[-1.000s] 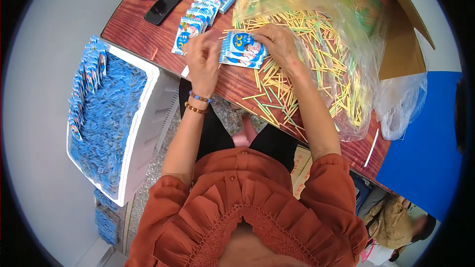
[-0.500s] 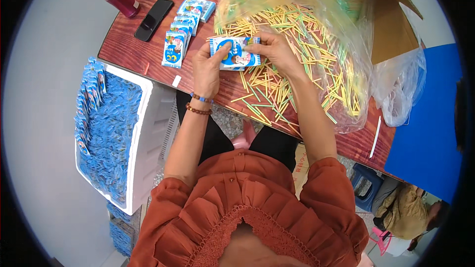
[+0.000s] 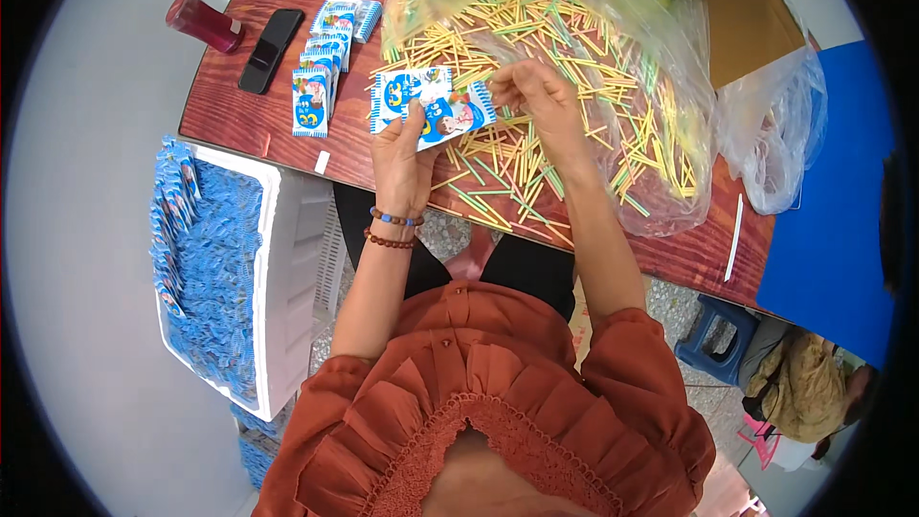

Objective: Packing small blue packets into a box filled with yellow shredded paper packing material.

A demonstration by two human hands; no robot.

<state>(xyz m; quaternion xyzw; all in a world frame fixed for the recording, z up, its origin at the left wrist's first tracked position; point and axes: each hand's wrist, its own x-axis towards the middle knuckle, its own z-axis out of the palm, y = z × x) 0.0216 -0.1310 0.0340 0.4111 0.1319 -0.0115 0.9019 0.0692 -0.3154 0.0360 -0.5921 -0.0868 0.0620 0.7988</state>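
My left hand [image 3: 400, 155] is closed on small blue-and-white printed packets [image 3: 455, 118]. At least two of them are fanned out, overlapping, with the thumb pressed on top. Just off the packets' right edge is my right hand [image 3: 538, 101], its fingers loosely bent and apart, with nothing visible in them. Beneath and beyond both hands lie many thin yellow, green and pink sticks [image 3: 517, 158], spilling from a large clear plastic bag [image 3: 661, 215]. More of the same packets [image 3: 311, 101] rest in an overlapping row on the table, left of my left hand.
On the red wood-grain table [image 3: 225, 96] are a black phone [image 3: 271, 50], a red-lidded jar [image 3: 204, 22] and a white strip [image 3: 734, 239]. A white foam box [image 3: 271, 278] full of blue packets stands at the left. A cardboard box [image 3: 751, 29] and blue board [image 3: 828, 201] are at the right.
The packets have gone from one squared stack held by both hands to a spread pair in my left hand. My right hand has let go, and the view has shifted slightly.
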